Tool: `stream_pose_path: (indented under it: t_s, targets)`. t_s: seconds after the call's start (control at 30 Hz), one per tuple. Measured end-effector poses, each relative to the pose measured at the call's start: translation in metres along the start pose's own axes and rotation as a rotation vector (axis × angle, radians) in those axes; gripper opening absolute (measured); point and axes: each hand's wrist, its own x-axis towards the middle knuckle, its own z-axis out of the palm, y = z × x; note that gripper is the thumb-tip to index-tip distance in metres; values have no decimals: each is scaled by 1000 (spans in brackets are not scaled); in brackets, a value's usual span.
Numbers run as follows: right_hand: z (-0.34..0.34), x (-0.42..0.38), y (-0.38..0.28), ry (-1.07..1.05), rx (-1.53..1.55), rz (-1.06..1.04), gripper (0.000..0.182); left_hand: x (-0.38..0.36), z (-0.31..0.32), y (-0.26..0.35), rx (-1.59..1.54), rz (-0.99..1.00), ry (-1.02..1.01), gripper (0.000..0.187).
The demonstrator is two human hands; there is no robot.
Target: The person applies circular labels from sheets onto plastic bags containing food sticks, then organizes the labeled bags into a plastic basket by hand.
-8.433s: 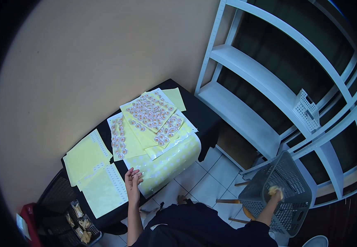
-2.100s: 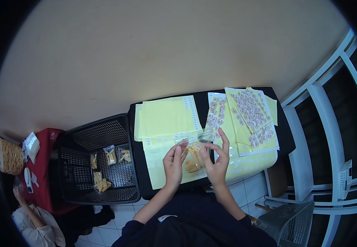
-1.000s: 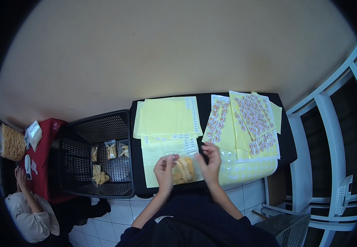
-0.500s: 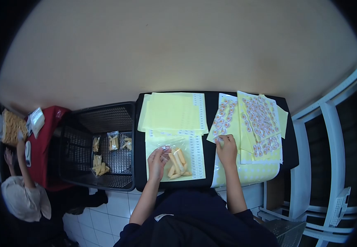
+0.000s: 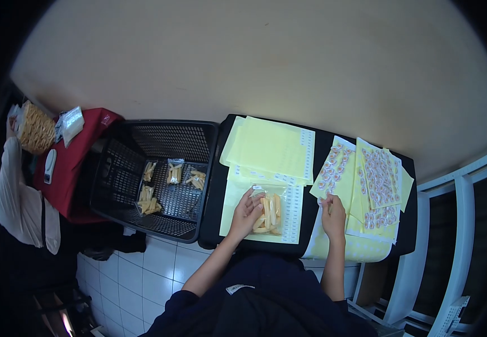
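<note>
My left hand [image 5: 245, 216] is closed on the left edge of a clear plastic bag of pale yellow snack sticks [image 5: 271, 214]. The bag rests on a yellow label sheet [image 5: 232, 220] with small printed labels down its right side. Over a yellow sheet of round stickers [image 5: 333, 168], my right hand [image 5: 334, 215] pinches at the lower corner, where a small pale round sticker [image 5: 321, 200] shows by the fingertips. More sheets of round stickers [image 5: 379, 180] overlap to the right.
Left of the black-covered table [image 5: 212, 224], a black plastic crate [image 5: 114, 210] holds several bagged snacks [image 5: 175, 171]. Beyond it, a co-worker's sleeve [image 5: 16, 196] reaches toward a large snack bag [image 5: 35, 128] by a red-covered table [image 5: 78, 185]. White metal framing [image 5: 459, 241] stands at right.
The camera view has turned, so the table appears further right. The snack bag now lies straighter under my left hand. My right hand stays at the sticker sheet's lower corner.
</note>
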Motion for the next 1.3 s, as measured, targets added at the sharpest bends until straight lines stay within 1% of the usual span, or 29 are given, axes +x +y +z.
stream_pose_path:
  t_s: [0.07, 0.13, 0.2, 0.23, 0.27, 0.33, 0.37, 0.4, 0.43, 0.47, 0.5, 0.53, 0.6, 0.63, 0.67, 0.73, 0.77, 0.83, 0.87, 0.93, 1.17, 1.23, 1.3]
  targets:
    - [2, -2, -4, 144, 112, -102, 13, 0, 0, 5, -76, -20, -6, 49]
    - [1, -6, -12, 161, 112, -98, 14, -1, 2, 13, -74, 5, 28, 47]
    - [0, -9, -26, -12, 339, 131, 15, -1, 1, 18, -74, 24, 56, 46]
    - [0, -10, -35, -32, 482, 145, 12, 0, -2, 20, -83, 21, 54, 45]
    - [1, -10, -43, -30, 479, 143, 12, 1, -4, 23, -92, 19, 53, 44]
    - [5, -9, -53, -130, 682, 62, 7, 0, -4, 31, -151, 5, 46, 45]
    - [7, -8, -58, -178, 706, 10, 4, -1, -4, 38, -161, -31, 41, 46]
    - [8, -6, -66, -176, 705, 9, 4, -2, -4, 42, -171, -67, 37, 47]
    - [8, -3, -74, -232, 685, -64, 4, -2, -5, 42, -171, -66, 36, 47]
    - [7, 0, -83, -288, 663, -139, 3, -2, -6, 43, -97, -35, 30, 47]
    - [6, 4, -92, -302, 628, -180, 10, -2, -7, 44, -23, -5, 25, 46]
    - [2, 6, -102, -301, 627, -182, 10, -3, -7, 45, -24, -3, 24, 46]
    - [-3, 10, -119, -401, 503, -318, 17, -4, -6, 51, 48, 31, 7, 44]
    - [-1, 11, -123, -427, 441, -374, 24, -6, -5, 54, 47, 32, 6, 44]
    - [-2, 12, -129, -426, 440, -374, 24, -7, -4, 58, 46, 34, -4, 43]
    - [-5, 15, -141, -601, 345, -384, 33, -8, -4, 60, 43, 38, -14, 43]
    - [-4, 15, -142, -601, 344, -386, 33, -9, -5, 60, 57, 36, -15, 43]
    - [0, 16, -142, -612, 382, -393, 45, -9, -7, 58, 70, 34, -14, 44]
    - [0, 17, -143, -614, 382, -393, 45, -9, -8, 57, 39, 34, -22, 44]
    - [1, 18, -143, -652, 367, -427, 52, -9, -9, 56, 7, 32, -29, 44]
    - [3, 13, -145, -573, 378, -445, 47, -7, -12, 51, -16, -1, -25, 44]
    - [2, 11, -147, -490, 291, -488, 46, -7, -11, 51, -19, -5, -31, 44]
    - [3, 9, -147, -482, 303, -450, 45, -8, -10, 51, -36, -1, -9, 43]
